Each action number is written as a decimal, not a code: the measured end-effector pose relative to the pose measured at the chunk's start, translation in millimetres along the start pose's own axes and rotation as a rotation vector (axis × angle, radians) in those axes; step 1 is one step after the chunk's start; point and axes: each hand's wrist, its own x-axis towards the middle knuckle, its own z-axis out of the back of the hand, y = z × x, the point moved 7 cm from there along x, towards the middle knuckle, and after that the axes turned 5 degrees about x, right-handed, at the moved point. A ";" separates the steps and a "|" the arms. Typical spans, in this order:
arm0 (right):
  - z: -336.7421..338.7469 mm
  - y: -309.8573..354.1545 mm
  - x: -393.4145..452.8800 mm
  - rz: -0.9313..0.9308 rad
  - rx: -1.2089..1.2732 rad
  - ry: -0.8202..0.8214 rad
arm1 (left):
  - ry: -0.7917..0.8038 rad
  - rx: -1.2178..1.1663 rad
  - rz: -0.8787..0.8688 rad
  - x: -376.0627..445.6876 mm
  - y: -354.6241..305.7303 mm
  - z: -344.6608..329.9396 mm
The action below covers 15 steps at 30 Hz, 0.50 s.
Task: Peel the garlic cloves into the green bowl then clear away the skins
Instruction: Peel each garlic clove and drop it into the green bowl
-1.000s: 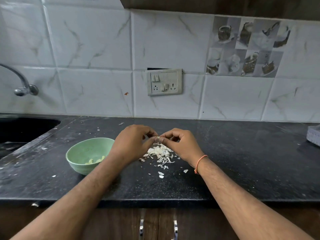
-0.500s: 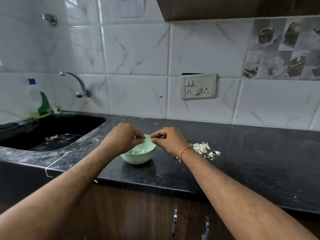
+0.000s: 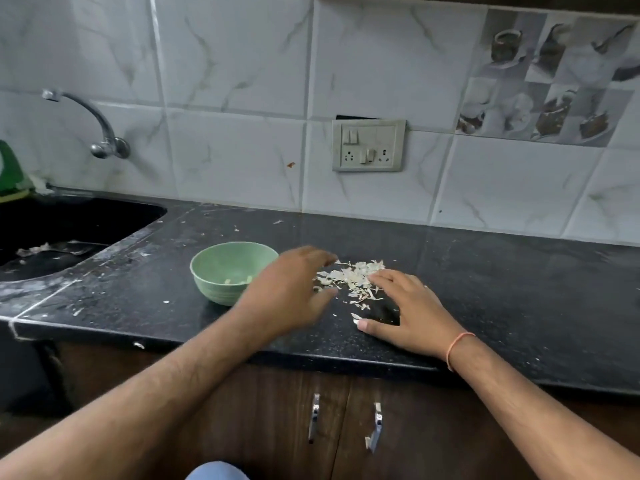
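The green bowl stands on the black counter and holds a few peeled garlic cloves. To its right lies a pile of white garlic skins. My left hand is blurred, fingers stretched out flat at the left edge of the pile, just right of the bowl. My right hand lies flat on the counter with straight fingers, its fingertips touching the right side of the pile. Neither hand holds anything.
A black sink with scraps in it is sunk into the counter at the left, under a metal tap. A switch socket sits on the tiled wall. Small skin flecks dot the counter. Cabinet handles are below the front edge.
Both hands pinched a clove over the bowl half a second ago. Now they have moved right to the skin pile and lie open and flat on either side of it.
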 end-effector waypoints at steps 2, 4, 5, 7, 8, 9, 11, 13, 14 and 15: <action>-2.8 -16.5 -1.2 -0.116 -0.029 0.010 | 0.145 0.097 0.032 2.3 -10.8 -43.8; -2.4 -29.0 6.8 -0.203 -0.046 -0.003 | 0.287 0.193 0.138 3.9 -3.5 -83.7; -2.9 -34.7 11.9 -0.238 -0.046 0.000 | 0.337 0.203 0.197 6.5 4.3 -97.7; -5.9 -46.4 24.4 -0.284 -0.022 0.018 | 0.385 0.183 0.297 16.8 21.2 -114.8; -9.1 -52.6 32.1 -0.293 -0.011 0.029 | 0.388 0.180 0.332 24.0 29.5 -120.1; -11.0 -53.7 39.7 -0.285 -0.013 0.039 | 0.374 0.183 0.365 29.1 37.4 -119.8; -16.2 -56.6 56.2 -0.251 -0.021 0.059 | 0.335 0.190 0.414 41.6 49.8 -121.8; -20.8 -56.3 72.2 -0.211 -0.012 0.077 | 0.288 0.205 0.429 52.7 56.8 -122.2; -23.1 -56.3 79.3 -0.195 0.008 0.085 | 0.269 0.201 0.429 57.7 59.2 -123.4; -24.3 -55.5 86.0 -0.172 0.035 0.083 | 0.244 0.182 0.429 61.5 60.9 -123.5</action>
